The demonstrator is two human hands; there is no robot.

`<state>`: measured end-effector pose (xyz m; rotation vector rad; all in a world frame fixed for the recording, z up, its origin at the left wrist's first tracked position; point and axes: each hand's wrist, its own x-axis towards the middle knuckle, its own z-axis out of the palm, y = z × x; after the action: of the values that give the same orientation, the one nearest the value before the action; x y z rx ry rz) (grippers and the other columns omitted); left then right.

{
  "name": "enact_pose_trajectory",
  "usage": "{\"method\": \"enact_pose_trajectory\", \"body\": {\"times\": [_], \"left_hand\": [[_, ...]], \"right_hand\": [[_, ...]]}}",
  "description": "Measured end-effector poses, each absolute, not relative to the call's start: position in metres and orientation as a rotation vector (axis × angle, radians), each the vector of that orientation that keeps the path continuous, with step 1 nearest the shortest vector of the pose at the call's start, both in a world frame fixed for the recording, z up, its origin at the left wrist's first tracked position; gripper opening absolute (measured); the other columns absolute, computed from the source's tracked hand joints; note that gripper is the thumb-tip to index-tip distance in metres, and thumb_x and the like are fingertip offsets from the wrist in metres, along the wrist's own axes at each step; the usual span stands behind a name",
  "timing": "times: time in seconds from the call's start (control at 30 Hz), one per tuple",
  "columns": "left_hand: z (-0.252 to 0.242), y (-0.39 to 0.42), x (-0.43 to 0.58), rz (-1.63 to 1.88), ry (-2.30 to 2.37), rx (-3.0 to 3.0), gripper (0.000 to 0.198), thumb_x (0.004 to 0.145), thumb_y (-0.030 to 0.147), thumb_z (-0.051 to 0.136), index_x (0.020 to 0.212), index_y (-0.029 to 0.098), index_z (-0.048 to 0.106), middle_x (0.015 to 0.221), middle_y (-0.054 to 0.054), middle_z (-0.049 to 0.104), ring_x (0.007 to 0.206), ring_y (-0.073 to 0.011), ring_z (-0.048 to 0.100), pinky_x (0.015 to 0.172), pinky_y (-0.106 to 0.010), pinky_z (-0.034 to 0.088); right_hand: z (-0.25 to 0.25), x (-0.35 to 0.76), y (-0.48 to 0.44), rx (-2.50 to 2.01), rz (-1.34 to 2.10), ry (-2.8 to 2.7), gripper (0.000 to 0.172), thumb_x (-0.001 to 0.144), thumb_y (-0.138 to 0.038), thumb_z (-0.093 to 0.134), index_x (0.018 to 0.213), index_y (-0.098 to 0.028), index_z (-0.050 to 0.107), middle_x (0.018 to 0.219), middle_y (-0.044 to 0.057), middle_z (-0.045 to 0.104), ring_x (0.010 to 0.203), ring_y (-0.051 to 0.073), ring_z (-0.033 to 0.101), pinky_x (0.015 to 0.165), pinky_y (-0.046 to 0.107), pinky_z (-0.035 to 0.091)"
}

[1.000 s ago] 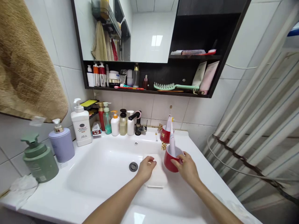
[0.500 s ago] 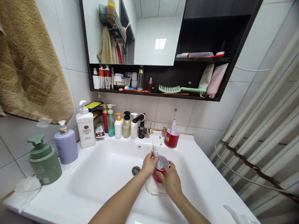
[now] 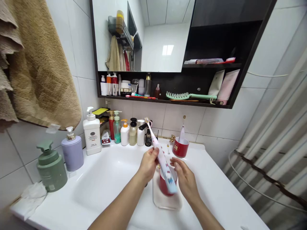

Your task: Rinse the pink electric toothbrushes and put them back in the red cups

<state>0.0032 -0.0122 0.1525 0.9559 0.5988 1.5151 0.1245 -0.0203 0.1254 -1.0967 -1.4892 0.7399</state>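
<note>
My left hand (image 3: 149, 163) grips a pink and pale-blue electric toothbrush (image 3: 162, 162) by its upper handle. The brush tilts, its head up toward the faucet and its base toward me, in front of a red cup (image 3: 164, 186). That cup stands on a white tray (image 3: 168, 203) at the sink's right side; the toothbrush hides part of its rim. Just right of the cup, my right hand (image 3: 185, 177) is open with its fingers bent slightly, holding nothing. Behind, a second red cup (image 3: 180, 148) on the sink's back ledge holds another electric toothbrush (image 3: 182, 132).
A black faucet (image 3: 148, 135) and several pump bottles (image 3: 125, 133) line the back ledge. Larger bottles, one lilac (image 3: 72, 150) and one green (image 3: 51, 169), stand at left. A dark mirror cabinet (image 3: 177, 83) hangs above. White pipes (image 3: 271, 134) run at right.
My left hand has lifted the electric toothbrush out of the front red cup and tilted it. My right hand has let go of the cup and moved to its right.
</note>
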Motion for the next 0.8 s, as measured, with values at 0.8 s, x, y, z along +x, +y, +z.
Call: {"method": "enact_pose_trajectory", "body": {"times": [0.8], "left_hand": [[0.098,-0.044,0.037,0.906,0.727,0.838,0.05,0.058,0.06,0.029,0.064,0.012,0.043,0.044,0.002,0.043,0.033,-0.0054,0.037,0.038,-0.02,0.026]], "right_hand": [[0.129,0.126,-0.013,-0.938,1.287,-0.929,0.017,0.062,-0.034,0.048,0.065,-0.018,0.048,0.051,-0.004,0.053,0.048,0.009,0.048,0.045,0.019,0.037]]}}
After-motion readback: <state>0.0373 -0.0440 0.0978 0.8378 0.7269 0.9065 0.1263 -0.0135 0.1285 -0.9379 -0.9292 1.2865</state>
